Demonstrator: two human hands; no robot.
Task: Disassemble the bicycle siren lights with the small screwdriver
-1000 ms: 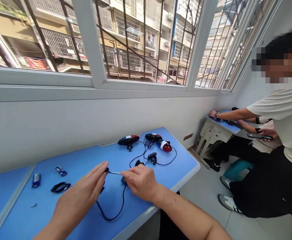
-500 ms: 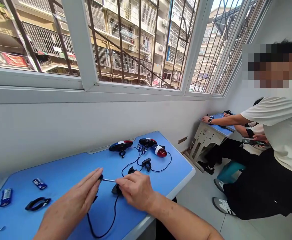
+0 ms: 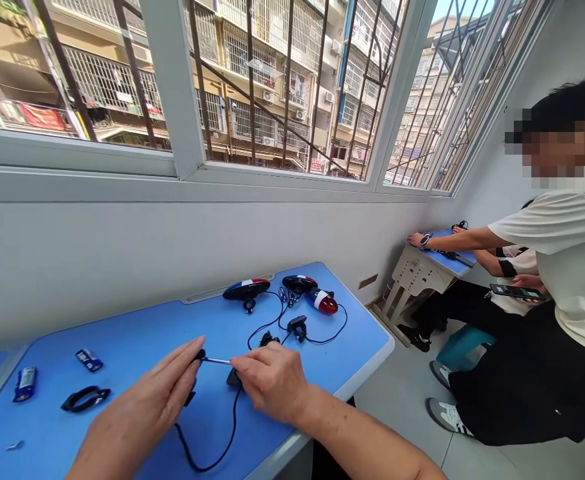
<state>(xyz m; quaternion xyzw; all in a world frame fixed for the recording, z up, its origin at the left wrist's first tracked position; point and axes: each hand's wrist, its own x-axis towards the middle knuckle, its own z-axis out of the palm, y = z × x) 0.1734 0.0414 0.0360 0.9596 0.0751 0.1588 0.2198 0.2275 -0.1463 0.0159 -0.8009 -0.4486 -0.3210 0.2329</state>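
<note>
My left hand is closed, fingers pressed together, around a small black plastic part that mostly hides behind it. In my right hand is a screwdriver; only its thin metal shaft shows, with the tip touching the black part. The handle is covered by my fingers. A black cable loops on the desk below, near a black box-shaped piece partly behind my right hand. To the left lie an open black ring clamp, a blue battery and another battery.
Beyond my hands on the blue desk lie red-and-blue lamps with cables and a black clamp piece. A tiny piece lies front left. At right, a person in a white shirt leans toward another desk.
The view has shifted slightly, so the desk items appear a little further right. Both hands keep their hold, the screwdriver tip still at the black part.
</note>
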